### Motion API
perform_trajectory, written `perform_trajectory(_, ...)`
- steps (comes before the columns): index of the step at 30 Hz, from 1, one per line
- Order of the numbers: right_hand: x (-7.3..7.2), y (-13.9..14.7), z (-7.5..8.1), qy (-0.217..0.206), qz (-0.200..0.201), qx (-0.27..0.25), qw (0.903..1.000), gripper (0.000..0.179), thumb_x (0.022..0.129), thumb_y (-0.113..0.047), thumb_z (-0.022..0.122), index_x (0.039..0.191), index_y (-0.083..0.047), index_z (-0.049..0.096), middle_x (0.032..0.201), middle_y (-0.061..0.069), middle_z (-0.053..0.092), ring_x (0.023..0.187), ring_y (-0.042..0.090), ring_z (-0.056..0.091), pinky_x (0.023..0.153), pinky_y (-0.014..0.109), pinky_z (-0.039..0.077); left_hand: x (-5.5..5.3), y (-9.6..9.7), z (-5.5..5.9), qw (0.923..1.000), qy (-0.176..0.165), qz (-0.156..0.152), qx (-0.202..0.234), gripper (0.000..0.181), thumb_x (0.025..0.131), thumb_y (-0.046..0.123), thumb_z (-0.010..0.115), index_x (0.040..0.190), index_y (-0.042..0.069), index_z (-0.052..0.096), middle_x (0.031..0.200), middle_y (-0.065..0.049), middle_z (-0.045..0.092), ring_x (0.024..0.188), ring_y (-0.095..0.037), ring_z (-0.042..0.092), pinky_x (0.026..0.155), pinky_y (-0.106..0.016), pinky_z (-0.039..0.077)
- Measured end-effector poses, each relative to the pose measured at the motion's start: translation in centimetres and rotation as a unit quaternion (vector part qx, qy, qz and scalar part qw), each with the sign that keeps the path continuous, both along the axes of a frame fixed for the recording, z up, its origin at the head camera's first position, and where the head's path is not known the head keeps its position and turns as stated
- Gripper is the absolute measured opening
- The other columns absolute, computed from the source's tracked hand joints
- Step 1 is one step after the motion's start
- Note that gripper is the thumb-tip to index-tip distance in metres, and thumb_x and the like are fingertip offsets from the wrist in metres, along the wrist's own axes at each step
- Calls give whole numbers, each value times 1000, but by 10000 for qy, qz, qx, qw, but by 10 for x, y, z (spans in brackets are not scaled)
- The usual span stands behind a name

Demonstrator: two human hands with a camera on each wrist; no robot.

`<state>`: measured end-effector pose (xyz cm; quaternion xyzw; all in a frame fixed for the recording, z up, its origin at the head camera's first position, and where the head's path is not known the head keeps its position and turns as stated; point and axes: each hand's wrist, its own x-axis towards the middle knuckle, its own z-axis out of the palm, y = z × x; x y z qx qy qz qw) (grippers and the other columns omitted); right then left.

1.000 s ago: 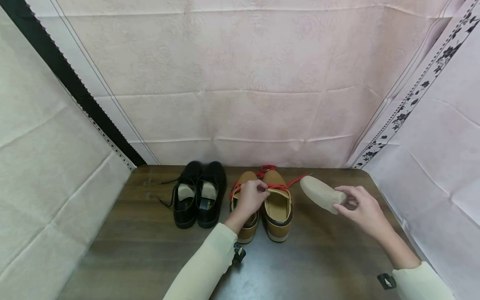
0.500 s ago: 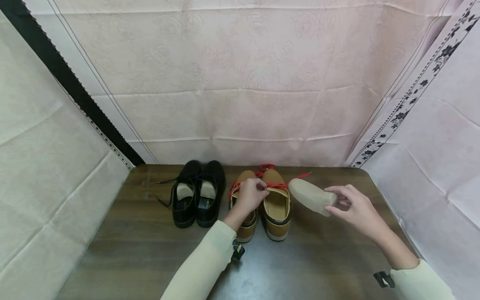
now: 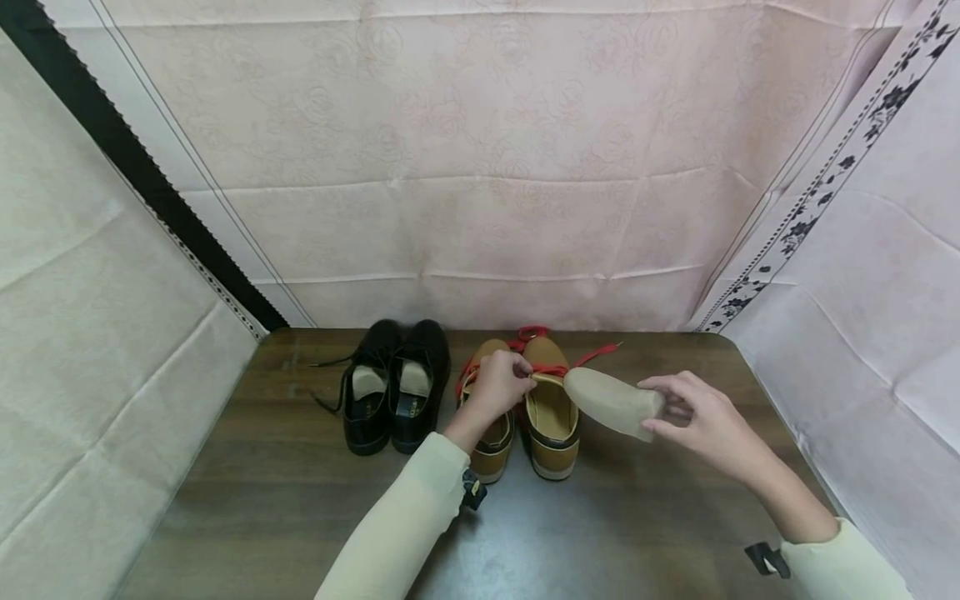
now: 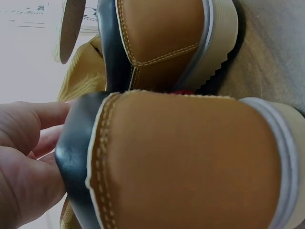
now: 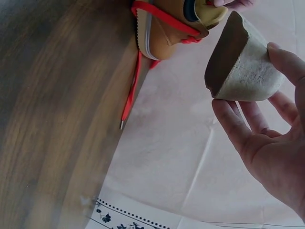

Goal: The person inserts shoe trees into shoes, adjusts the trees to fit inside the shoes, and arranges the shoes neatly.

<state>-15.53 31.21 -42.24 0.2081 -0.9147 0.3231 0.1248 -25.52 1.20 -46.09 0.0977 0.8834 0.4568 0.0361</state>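
My right hand (image 3: 701,421) pinches the rear end of a pale molded-pulp shoe insert (image 3: 607,402) between thumb and fingers. The insert hangs above the table, its rounded toe end next to the opening of the right tan shoe (image 3: 555,461). In the right wrist view the hollow side of the insert shows. With thumb and fingers my left hand (image 3: 498,387) pinches the yellowish tongue (image 5: 209,16) of that same shoe. The left forearm and hand partly cover the left tan shoe (image 3: 491,462). Red laces (image 3: 596,353) spread from the tan pair.
To the left stands a pair of black lace-up shoes (image 3: 370,435), each with a pale filler (image 3: 415,379) inside. All the shoes rest on a brown wooden table (image 3: 285,500). Pale patterned cloth (image 3: 487,167) rises behind the table and at both sides.
My right hand has moved left and slightly down with the shoe insert, from well beside the right tan shoe to its opening. The left hand has stayed at the tongue.
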Motion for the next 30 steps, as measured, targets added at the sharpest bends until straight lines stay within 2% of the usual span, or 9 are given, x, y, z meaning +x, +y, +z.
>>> perform_trajectory(8,2,-6,3,-72,163,209,9996,49,79,-17,91,123,-16,69,110,-5,66,95,-1,64,83,15,56,0,-5,-4,9984,-257,-66,502,8,89,6,80,97,4,78,90,-8,76,69,-13,70,60,-26,60)
perform_trajectory(17,5,-17,6,-92,419,97,9990,47,78,-15,91,121,-15,70,109,-4,65,96,5,68,83,22,60,-1,-4,-6,9982,-230,-69,553,9,90,6,79,98,4,77,90,-7,76,68,-13,70,60,-26,60)
perform_trajectory(23,5,-23,9,-55,598,161,9981,47,78,-14,91,120,-14,70,106,-6,65,93,4,67,80,26,61,0,-4,-5,9985,-175,-41,518,8,90,6,79,97,4,77,89,-8,76,67,-12,69,59,-25,59)
perform_trajectory(30,5,-32,12,-273,704,139,9970,46,78,-14,91,119,-13,71,103,-6,64,94,9,68,80,27,61,0,-4,-6,9986,-113,-63,517,8,90,6,80,97,3,77,89,-8,76,65,-11,68,59,-24,59)
